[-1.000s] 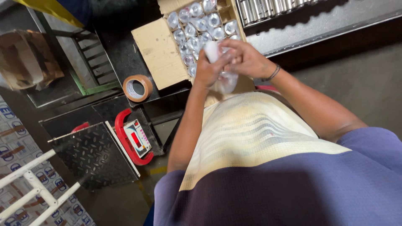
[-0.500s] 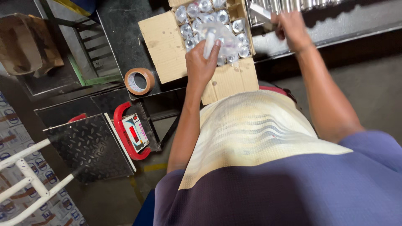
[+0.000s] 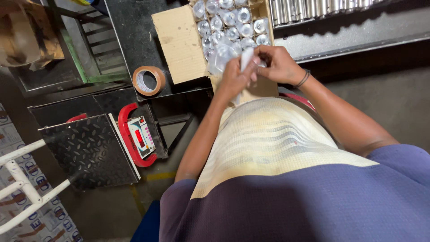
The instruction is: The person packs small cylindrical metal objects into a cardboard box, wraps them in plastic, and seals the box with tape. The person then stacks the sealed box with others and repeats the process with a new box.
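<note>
Both hands meet over the open brown cardboard box (image 3: 179, 42), at twelve o'clock from the body. Left hand (image 3: 233, 80) and right hand (image 3: 277, 65) pinch a small white cylindrical piece in clear plastic wrap (image 3: 245, 58), fingers closed narrowly around it.

Probably light, with slick, crinkly film; best gripped at the ends.

The box holds rows of wrapped shiny metal cylinders (image 3: 230, 20).

Roll of brown packing tape (image 3: 148, 80) at ten o'clock on a dark bench (image 3: 130, 27); red-framed platform scale (image 3: 136, 139) below.

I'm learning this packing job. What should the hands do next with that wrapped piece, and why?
Probably lower the wrapped piece into the cardboard box. Both the left hand and right hand grip it at the box's near edge, beside rows of similar wrapped pieces.
</note>
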